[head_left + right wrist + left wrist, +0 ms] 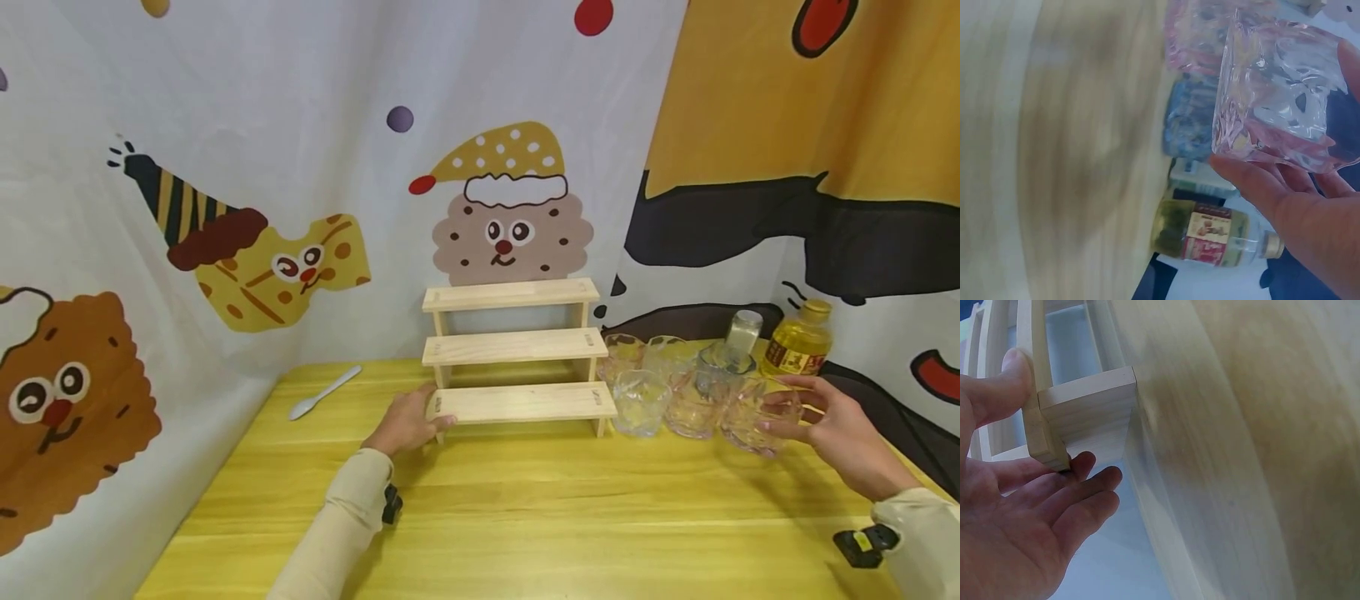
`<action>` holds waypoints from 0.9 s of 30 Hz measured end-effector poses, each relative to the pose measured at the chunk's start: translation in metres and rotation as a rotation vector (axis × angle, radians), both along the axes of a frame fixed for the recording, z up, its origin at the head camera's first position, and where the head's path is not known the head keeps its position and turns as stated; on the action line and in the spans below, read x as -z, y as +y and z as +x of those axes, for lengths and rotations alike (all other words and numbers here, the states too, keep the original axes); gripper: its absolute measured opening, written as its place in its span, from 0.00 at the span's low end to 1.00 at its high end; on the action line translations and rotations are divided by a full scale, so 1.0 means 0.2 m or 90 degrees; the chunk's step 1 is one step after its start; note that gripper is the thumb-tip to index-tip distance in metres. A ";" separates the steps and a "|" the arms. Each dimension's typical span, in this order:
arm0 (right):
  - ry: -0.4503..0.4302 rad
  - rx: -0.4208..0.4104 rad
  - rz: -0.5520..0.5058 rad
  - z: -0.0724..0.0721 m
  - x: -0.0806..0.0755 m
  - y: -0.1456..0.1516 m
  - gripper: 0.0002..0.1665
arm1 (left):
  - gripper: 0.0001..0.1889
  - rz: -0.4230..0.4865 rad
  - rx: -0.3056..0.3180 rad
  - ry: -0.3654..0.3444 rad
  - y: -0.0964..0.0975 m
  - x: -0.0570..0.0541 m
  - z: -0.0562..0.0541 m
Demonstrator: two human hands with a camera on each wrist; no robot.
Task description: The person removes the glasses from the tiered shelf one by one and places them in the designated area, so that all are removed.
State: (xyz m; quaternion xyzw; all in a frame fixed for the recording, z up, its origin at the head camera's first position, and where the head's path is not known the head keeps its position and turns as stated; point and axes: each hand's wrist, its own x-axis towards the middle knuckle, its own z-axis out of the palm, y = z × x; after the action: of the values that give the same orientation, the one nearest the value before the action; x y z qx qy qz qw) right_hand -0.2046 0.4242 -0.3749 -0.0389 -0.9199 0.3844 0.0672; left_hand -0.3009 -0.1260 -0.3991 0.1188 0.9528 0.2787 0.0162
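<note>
A three-tier wooden step shelf (525, 402) stands against the back curtain. My left hand (407, 423) grips the left end of its lowest board; in the left wrist view the thumb (1015, 381) lies on the top face, with the other fingers at the board's underside. To the right, my right hand (847, 429) holds a clear, pink-tinted glass (1285, 94) between thumb and fingers. The right wrist view shows that glass above the table. Beside it are another pinkish glass (693, 408), a clear glass (641, 404) and a bluish glass (1191, 119).
More glasses (622, 354) stand in the back row. A bottle of yellow oil (798, 346) and a small white-filled jar (744, 332) are at the back right. A white spoon (325, 393) lies left of the shelf on the wooden table (525, 517).
</note>
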 end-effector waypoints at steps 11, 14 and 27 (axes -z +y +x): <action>0.005 0.037 -0.012 -0.06 0.08 0.07 0.55 | 0.38 -0.002 -0.003 -0.001 0.01 0.00 0.00; 0.014 0.050 -0.021 -0.09 0.09 0.05 0.55 | 0.38 0.001 0.002 0.000 0.00 0.00 -0.01; -0.011 0.037 -0.041 -0.14 0.12 0.05 0.56 | 0.37 0.001 0.010 0.016 0.00 0.01 -0.01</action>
State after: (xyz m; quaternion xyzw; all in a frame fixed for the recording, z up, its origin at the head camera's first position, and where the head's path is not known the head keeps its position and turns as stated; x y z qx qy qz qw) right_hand -0.2326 0.4338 -0.3991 -0.0709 -0.9061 0.4113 0.0693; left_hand -0.3020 -0.1257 -0.4009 0.1302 0.9518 0.2777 0.0064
